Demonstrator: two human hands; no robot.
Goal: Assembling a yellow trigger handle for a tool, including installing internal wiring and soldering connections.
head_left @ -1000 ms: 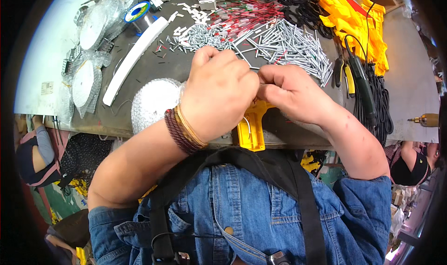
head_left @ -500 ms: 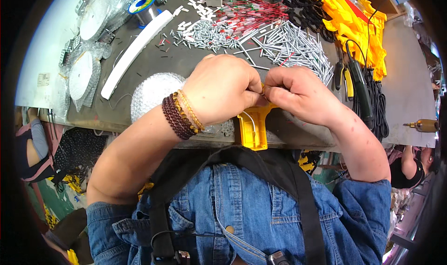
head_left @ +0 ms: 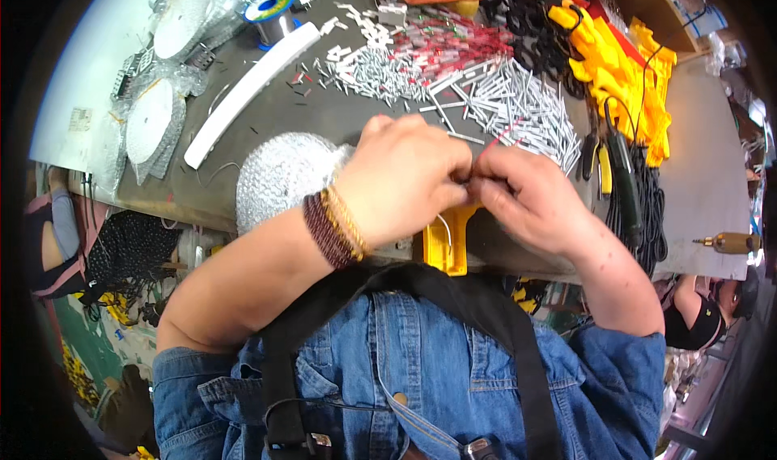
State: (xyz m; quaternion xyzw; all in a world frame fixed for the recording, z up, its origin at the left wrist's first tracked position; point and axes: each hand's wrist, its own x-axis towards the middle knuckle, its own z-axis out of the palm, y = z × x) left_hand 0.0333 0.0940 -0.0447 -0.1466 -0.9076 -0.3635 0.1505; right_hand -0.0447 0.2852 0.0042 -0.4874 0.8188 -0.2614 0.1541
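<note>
My left hand (head_left: pixel 409 173), with beaded bracelets at the wrist, is closed in a pinch over a yellow plastic housing (head_left: pixel 443 254). Fingertip to fingertip with it, my right hand (head_left: pixel 530 193) is closed as well. Whatever the fingers grip is hidden between them. A white wire (head_left: pixel 447 229) curves down into the open, trough-like end of the housing near the table's front edge. Just above my right fingers shows a thin red wire (head_left: pixel 503 134); I cannot tell whether it is held. A bubble-wrapped disc (head_left: pixel 283 177) lies left of my left hand.
Beyond my hands lie piles of metal rods (head_left: pixel 530 108), screws (head_left: pixel 372 72) and red wires (head_left: pixel 453 43). A long white strip (head_left: pixel 251 92) and a solder spool (head_left: pixel 269 15) are at left. Pliers (head_left: pixel 605 165), a dark-handled corded tool (head_left: pixel 622 173) and yellow plastic parts (head_left: pixel 619 72) occupy the right.
The whole view has shifted, so most of the table appears lower and further right. My hands stay pinched together above the yellow housing, with the right hand's fingers slightly more extended.
</note>
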